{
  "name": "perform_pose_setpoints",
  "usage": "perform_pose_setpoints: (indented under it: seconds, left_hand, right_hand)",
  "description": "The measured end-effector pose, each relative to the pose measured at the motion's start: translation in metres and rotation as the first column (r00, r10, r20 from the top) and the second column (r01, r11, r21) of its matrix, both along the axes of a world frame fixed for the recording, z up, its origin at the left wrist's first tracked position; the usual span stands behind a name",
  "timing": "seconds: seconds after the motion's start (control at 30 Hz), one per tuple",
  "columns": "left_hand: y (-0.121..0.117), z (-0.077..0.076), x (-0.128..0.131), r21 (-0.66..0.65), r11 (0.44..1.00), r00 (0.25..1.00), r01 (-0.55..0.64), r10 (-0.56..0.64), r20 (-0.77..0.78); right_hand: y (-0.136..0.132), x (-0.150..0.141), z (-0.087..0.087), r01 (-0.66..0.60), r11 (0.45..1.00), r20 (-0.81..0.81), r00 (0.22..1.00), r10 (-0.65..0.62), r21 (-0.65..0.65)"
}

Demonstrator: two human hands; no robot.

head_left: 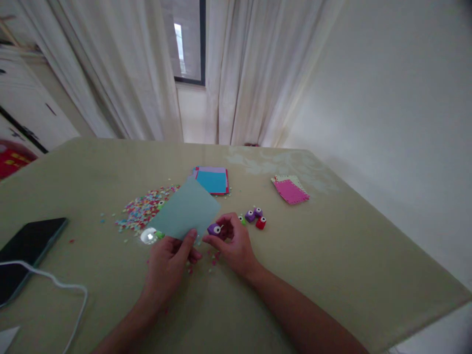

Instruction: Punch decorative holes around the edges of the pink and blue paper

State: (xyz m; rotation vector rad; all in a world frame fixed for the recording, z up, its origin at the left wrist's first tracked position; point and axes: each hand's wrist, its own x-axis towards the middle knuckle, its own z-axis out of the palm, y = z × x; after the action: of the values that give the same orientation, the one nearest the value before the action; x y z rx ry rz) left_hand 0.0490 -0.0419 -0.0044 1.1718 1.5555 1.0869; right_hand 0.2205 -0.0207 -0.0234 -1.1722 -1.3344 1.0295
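Note:
My left hand (173, 255) is closed on the lower edge of a pale blue-green paper sheet (188, 209), thumb on top, and holds it tilted above the table. In my right hand (234, 243), pinched between thumb and fingers, is a small purple paper punch (214, 229) with a round cartoon eye. It is at the sheet's right corner; whether it touches the paper I cannot tell. Just beyond my right hand stand similar purple punches (250, 216), a red punch (261, 222) and a partly hidden green one (242, 220).
Colourful confetti (142, 211) lies heaped left of the sheet, beside a shiny clear round object (149, 236). Farther back are stacked coloured sheets (212, 181) and pink paper with a dotted border (291, 191). A dark tablet (31, 250) and white cable (55, 280) lie at left.

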Motion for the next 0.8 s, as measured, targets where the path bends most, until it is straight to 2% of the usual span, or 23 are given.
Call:
perform_pose_setpoints:
  seconds: [0.2, 0.8]
  left_hand:
    - [-0.0006, -0.0018, 0.0012, -0.023, 0.999, 0.999, -0.025, 0.025, 0.036]
    - [0.0012, -0.0036, 0.0004, 0.001, 0.999, 0.997, 0.032, -0.032, 0.067]
  right_hand:
    - [-0.0011, -0.0007, -0.0039, -0.065, 0.998, -0.037, 0.997, 0.065, 0.023]
    - [-0.0039, 0.0017, -0.0088, -0.141, 0.986, -0.059, 0.987, 0.147, 0.088]
